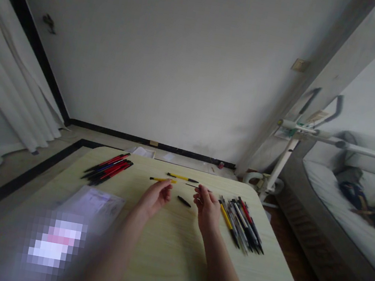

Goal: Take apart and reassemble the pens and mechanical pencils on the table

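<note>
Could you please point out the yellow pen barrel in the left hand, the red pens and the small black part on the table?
Yellow barrel [163,180], head view, mid-barrel.
Red pens [110,168], head view, bundle's middle.
Black part [184,201], head view, centre.

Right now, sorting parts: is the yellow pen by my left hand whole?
Cannot tell; the yellow pen lies flat beside the left hand, too small.

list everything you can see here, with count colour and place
table: one, pale wood, centre
pens: a bunch, red and dark, far left of table
mixed pens: a bunch, dark, red, yellow, right of table
yellow pen: one, far middle
yellow part: one, at left fingertips
black part: one, between the hands
plastic bag: one, clear, near left
sofa: one, grey, right
left hand: holds yellow part
right hand: pinches thin dark rod
</note>
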The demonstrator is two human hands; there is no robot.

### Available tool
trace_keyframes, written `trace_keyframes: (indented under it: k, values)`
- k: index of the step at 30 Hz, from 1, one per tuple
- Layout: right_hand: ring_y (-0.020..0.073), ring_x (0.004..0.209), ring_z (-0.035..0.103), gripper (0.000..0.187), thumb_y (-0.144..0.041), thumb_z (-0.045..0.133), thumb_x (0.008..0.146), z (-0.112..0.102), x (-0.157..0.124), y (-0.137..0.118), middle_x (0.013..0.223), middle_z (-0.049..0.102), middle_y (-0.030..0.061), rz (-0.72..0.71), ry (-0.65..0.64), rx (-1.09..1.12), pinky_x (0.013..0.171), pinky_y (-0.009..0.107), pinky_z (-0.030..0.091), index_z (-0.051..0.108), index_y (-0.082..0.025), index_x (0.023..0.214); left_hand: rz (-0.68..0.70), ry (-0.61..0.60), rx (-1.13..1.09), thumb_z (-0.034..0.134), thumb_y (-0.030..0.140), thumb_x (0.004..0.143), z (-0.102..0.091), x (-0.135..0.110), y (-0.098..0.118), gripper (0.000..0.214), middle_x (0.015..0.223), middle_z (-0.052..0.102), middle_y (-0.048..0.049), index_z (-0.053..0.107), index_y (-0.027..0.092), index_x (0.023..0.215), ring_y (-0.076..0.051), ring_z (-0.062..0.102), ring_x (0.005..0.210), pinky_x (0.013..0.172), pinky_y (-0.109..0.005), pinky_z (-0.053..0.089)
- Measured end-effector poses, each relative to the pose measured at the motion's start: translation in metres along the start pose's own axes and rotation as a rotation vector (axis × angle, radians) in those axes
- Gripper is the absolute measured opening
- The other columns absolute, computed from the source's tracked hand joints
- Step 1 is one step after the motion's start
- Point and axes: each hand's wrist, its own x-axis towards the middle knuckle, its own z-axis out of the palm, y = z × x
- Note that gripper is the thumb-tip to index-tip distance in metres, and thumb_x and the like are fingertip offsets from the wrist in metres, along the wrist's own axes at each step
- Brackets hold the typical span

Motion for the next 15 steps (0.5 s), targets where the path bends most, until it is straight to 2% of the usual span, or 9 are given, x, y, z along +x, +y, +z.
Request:
trace_keyframes:
  k: [8,15]
  values:
    - [0.0127,0.057,0.055,0.029,-0.040,0.063,0.066,0.000,0.000,0.005,0.073,0.065,0.0076,-0.049,0.016,-0.095,0.050,0.024,0.042,0.066,-0.013,0.079,0.007,-0.042,0.055,0.065,0.019,0.066,0.005,-0.001,-0.006,0.014,0.062,0.060,-0.0011,0.059,0.012,0.077,-0.006,0.053,0.048,0.045,-0.017,0.042]
    - [0.0114,0.054,0.052,0.031,-0.043,0.060,0.069,0.003,-0.005,0.012,0.072,0.065,0.0070,-0.129,-0.078,-0.283,0.050,0.023,0.040,0.066,-0.013,0.073,-0.047,-0.206,0.155,0.065,0.020,0.067,0.015,-0.009,-0.016,0.018,0.068,0.062,-0.0044,0.061,0.010,0.082,-0.008,0.056,0.053,0.048,-0.019,0.042]
